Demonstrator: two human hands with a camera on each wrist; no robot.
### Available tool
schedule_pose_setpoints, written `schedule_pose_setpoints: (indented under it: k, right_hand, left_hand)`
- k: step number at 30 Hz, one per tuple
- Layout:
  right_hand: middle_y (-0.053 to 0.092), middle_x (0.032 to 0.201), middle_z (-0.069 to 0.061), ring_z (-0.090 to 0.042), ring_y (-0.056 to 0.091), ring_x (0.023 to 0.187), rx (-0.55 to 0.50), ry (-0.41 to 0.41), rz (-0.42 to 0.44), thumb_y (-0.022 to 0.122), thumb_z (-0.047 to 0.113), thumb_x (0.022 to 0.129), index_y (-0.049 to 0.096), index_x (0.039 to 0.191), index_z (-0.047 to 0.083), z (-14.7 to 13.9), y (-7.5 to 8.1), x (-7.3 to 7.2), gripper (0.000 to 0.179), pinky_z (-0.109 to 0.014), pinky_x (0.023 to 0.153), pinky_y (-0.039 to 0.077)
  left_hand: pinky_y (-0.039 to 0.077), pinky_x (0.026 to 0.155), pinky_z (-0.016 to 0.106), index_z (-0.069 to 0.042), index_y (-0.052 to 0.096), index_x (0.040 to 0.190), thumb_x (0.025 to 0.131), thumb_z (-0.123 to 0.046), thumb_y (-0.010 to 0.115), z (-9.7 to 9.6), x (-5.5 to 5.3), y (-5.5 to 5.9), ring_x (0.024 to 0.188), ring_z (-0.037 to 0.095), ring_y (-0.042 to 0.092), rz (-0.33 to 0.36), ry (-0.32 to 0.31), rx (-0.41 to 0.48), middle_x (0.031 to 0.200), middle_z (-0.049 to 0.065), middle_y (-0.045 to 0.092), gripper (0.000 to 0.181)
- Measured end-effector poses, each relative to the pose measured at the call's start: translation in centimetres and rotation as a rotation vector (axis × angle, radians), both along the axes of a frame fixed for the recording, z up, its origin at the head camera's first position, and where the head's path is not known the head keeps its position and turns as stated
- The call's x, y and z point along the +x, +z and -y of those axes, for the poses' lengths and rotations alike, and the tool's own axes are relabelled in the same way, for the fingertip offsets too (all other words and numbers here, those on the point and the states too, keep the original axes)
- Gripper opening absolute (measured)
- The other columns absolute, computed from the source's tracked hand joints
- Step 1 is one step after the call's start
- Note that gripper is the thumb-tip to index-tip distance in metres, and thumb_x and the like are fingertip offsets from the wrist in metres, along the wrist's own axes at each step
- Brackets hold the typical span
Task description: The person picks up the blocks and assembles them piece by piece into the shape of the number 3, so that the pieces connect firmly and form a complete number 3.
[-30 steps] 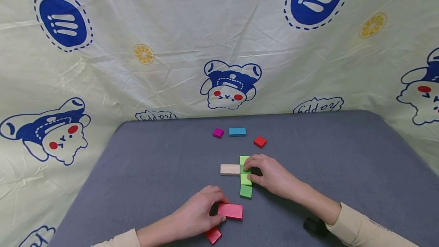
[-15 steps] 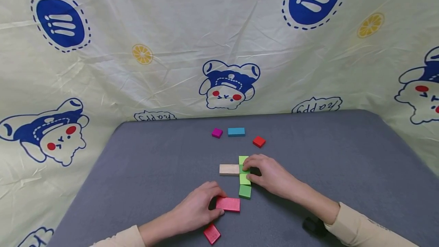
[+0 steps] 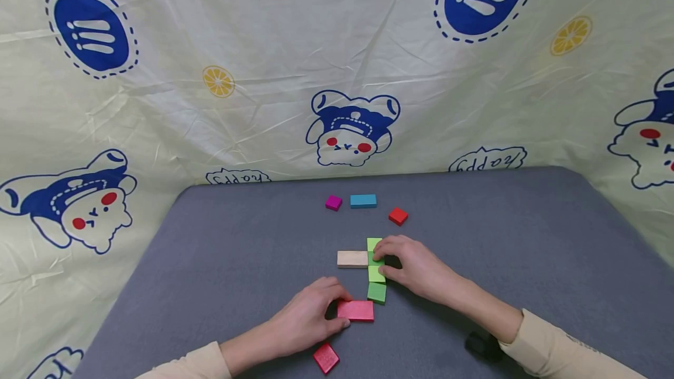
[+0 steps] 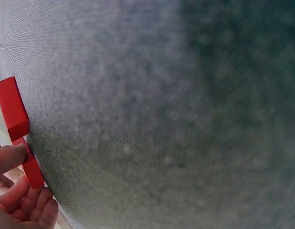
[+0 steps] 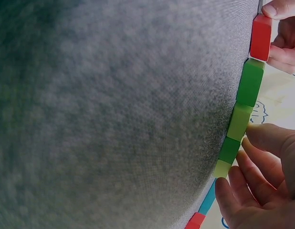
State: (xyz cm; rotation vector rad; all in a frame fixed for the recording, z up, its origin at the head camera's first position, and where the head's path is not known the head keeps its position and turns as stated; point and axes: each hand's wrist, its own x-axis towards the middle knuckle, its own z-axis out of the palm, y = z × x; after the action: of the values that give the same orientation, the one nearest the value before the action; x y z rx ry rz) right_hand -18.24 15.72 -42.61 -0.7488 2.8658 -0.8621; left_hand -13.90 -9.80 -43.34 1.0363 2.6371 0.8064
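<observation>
My left hand (image 3: 308, 314) pinches a pinkish-red oblong block (image 3: 357, 311) by its left end, thumb at the near side and fingers at the far side. The block lies close to the lower green block (image 3: 377, 293), the nearest of a column of alternating light and darker greens. At the column's right side rests my right hand (image 3: 416, 265). Its fingertips touch the upper darker green block (image 3: 371, 258), and its thumb is at the lower light green block (image 3: 376, 274). A beige wooden block (image 3: 352, 259) lies against the column's left side.
A smaller red block (image 3: 326, 358) lies below my left hand. Farther back on the grey table (image 3: 237, 250) are a magenta block (image 3: 334, 203), a blue oblong block (image 3: 363, 201) and a red block (image 3: 398, 216). A printed cloth (image 3: 274, 121) hangs behind.
My left hand has slid the pinkish-red block away from me, then slightly right, up to the near end of the green column. The right hand has stayed in place.
</observation>
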Motion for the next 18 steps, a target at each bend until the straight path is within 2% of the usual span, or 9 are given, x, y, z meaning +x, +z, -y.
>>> schedule_pose_setpoints:
  k: [8,18]
  right_hand:
    - [0.063,0.115,0.003,-0.021,0.056,0.113,-0.010,0.008,-0.007,0.077,0.013,0.085,0.072,0.105,0.017,0.03,0.09,0.00,0.021,-0.046,0.096,0.045]
    - [0.063,0.116,0.003,-0.022,0.055,0.114,-0.013,0.013,-0.005,0.076,0.013,0.086,0.072,0.106,0.017,-0.02,0.16,-0.02,0.021,-0.047,0.096,0.045]
  left_hand:
    - [0.047,0.081,0.021,-0.020,0.067,0.112,0.086,-0.025,0.077,-0.13,-0.21,0.18,0.093,0.002,0.050,0.045,0.017,-0.028,0.100,-0.016,0.055,0.028]
    - [0.047,0.081,0.021,-0.020,0.067,0.111,0.086,-0.025,0.077,-0.17,-0.31,0.04,0.093,0.002,0.050,0.027,0.018,-0.027,0.099,-0.016,0.055,0.027]
